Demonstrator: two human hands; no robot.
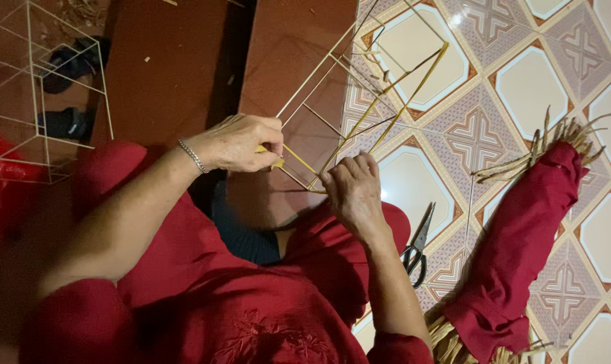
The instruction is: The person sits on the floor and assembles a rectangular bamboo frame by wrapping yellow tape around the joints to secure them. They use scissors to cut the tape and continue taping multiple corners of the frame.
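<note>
1. Red-clothed lap [204, 303] nearest, serving as the work rest.
2. Right hand [354, 189] closed on the near corner of the bamboo-strip frame [359, 87], steadying the joint just above the knee.
3. Left hand [241, 143] pinched shut on a yellow strip end [273, 159], grip tight, apparently for tension.
4. Scissors [417, 246] lying on the tiled floor [521, 87], beside the right forearm.
5. Red cloth bundle of strips [521, 249] farther right; finished frame [46, 94] far left.

At the frame's centre, the pale yellow frame of thin bamboo sticks [359, 101] crosses a floor of white, pink and brown geometric tiles [521, 87]. At right lies a dark red cloth bundle of tan straw strips [521, 249], beside black-handled metal scissors [417, 246]. The lower left shows red embroidered clothing [251, 317].
</note>
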